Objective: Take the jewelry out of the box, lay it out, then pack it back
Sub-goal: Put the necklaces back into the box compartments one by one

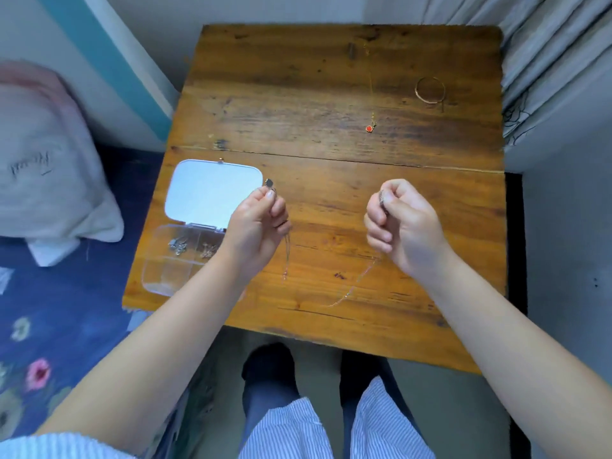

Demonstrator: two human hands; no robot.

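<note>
Head view looked down on two bare hands raised over a worn brown wooden table (331, 200). The left hand (256, 223) was curled nearly closed, thumb and forefinger pinching a small dark pendant (269, 183) at its fingertips, with a thin pale chain (286, 256) hanging from under the palm toward the tabletop. The right hand (402, 220) was closed in a loose fist, pinching something small and greyish at the thumb; what it was could not be told. A fine chain strand (356, 284) trailed below that hand across the wood.

Just left of the left hand, near the table's left edge, a clear plastic compartment box (165, 270) lay open, its white-lined lid (212, 192) tilted back. Two of its rear compartments held small silvery pieces (178, 245); the front ones looked bare.

Farther back on the table, well apart from the hands, a thin gold necklace with a red pendant (368, 128) lay stretched out in a line, and right of it a gold bangle (430, 90) lay flat.

Around the table were a pale pillow (49, 167) on a blue floral bedspread (49, 326) at left and grey pleated curtains (546, 61) at right. Striped fabric covered the person's lap.
</note>
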